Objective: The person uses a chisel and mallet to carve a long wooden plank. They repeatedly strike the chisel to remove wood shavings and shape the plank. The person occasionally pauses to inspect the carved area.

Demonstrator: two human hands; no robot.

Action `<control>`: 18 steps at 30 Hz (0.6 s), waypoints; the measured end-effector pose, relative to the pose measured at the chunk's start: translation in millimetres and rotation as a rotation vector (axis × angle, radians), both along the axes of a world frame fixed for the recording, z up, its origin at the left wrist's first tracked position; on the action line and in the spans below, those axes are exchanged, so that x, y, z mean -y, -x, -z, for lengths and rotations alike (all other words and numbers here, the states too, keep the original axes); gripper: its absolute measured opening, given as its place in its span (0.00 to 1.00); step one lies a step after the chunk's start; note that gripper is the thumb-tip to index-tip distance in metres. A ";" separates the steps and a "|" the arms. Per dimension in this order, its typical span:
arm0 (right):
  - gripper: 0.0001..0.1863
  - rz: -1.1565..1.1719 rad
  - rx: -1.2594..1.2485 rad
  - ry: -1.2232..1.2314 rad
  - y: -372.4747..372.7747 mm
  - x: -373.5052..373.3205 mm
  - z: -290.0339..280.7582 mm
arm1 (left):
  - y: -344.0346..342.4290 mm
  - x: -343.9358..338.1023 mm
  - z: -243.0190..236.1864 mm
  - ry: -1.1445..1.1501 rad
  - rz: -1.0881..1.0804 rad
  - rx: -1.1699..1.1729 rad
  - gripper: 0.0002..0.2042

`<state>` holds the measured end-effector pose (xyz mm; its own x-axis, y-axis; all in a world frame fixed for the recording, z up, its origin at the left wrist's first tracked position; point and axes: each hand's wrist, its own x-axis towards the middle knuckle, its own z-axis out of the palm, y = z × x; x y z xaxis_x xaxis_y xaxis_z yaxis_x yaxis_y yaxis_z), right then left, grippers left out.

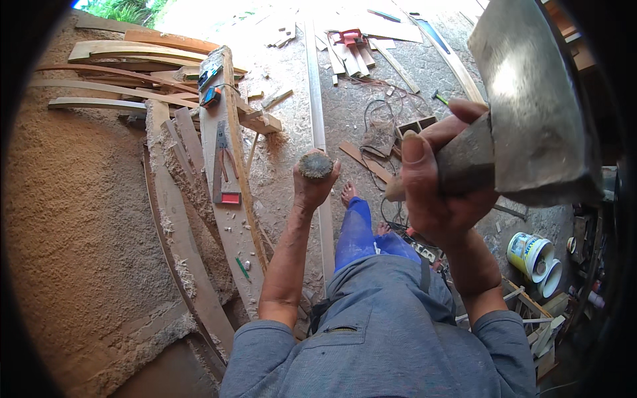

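My left hand point(308, 194) is closed round an upright tool handle point(316, 166). Only its round, battered top end faces up; the rest is hidden under the fist, so I cannot tell the kind of tool. On the right, my right hand point(431, 205) is raised high and close, wrapped round the wooden handle of a hammer point(537, 106). The hammer's big grey block head fills the upper right, apart from the left hand's tool. To the left of my left hand, a plank bench point(232, 235) bears a try square point(217, 176), pliers point(229, 159), a tape measure point(211, 97) and a green pencil point(243, 268).
Curved timber pieces point(133, 56) are stacked at the far left, beside a large sawdust heap point(79, 199). A long straight board point(315, 93) runs ahead. A red power tool point(352, 38), cables point(398, 99) and offcuts lie on the floor. White buckets point(531, 255) lie at right.
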<state>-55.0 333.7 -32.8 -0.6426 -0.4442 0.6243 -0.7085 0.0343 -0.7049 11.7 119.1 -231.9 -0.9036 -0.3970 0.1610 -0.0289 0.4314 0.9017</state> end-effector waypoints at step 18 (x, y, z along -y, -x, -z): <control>0.27 0.057 0.795 -0.489 -32.0 -43.4 129.5 | -88.1 -58.5 19.3 0.215 0.295 -0.401 0.10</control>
<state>-22.9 377.2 -162.3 -0.8296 -0.4963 -0.2558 -0.0128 0.4749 -0.8799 99.8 177.7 -251.2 -0.8228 -0.0561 0.5656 0.4493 0.5451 0.7078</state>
